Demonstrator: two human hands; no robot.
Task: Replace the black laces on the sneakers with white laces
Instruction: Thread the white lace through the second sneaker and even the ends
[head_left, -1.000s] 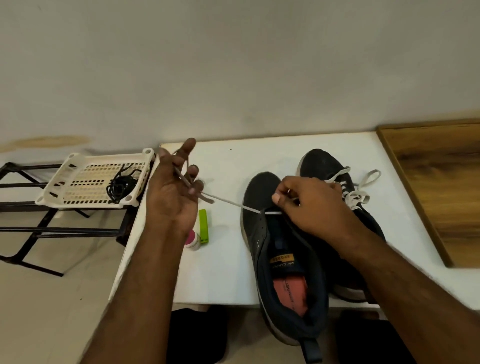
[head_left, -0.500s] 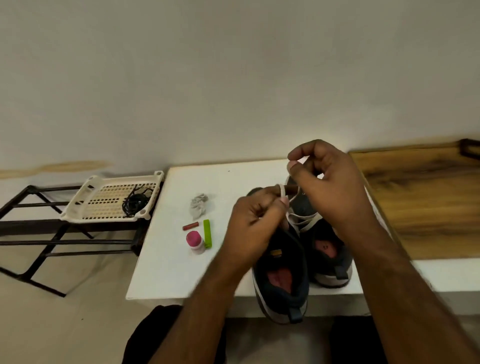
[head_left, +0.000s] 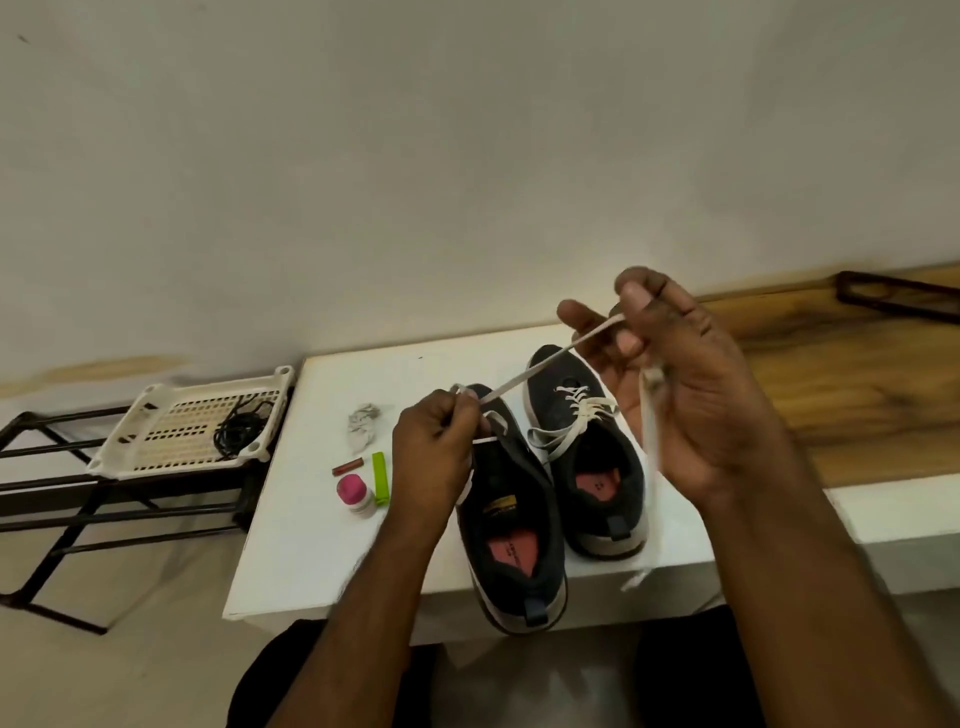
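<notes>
The job looks a little past halfway. The right sneaker (head_left: 584, 452), at about 3 o'clock from its mate on the white counter (head_left: 311, 519), already carries white laces crossed through its eyelets, with loose ends spilling over its opening; whether they are tied cannot be told. The left sneaker (head_left: 511, 525) lies nearer the counter's front edge, heel overhanging, and is the one in hand: no black lace shows on it, and a white lace (head_left: 524, 376) runs taut from it up toward 1 o'clock. The left hand (head_left: 434, 447) has its fingers curled, pinching that lace just above the shoe's front eyelets. The right hand (head_left: 675, 384), raised higher, holds the other stretch of the same lace between thumb and fingers, the free tail hanging down past the palm to the counter's front edge. A tangle of black laces (head_left: 240, 428) sits in a cream plastic tray (head_left: 156, 441) on a dark rack at 9 o'clock, well apart from the shoes, so removal seems finished. What remains, I judge, is threading most of the left sneaker's eyelets, evening the ends and tying off.
</notes>
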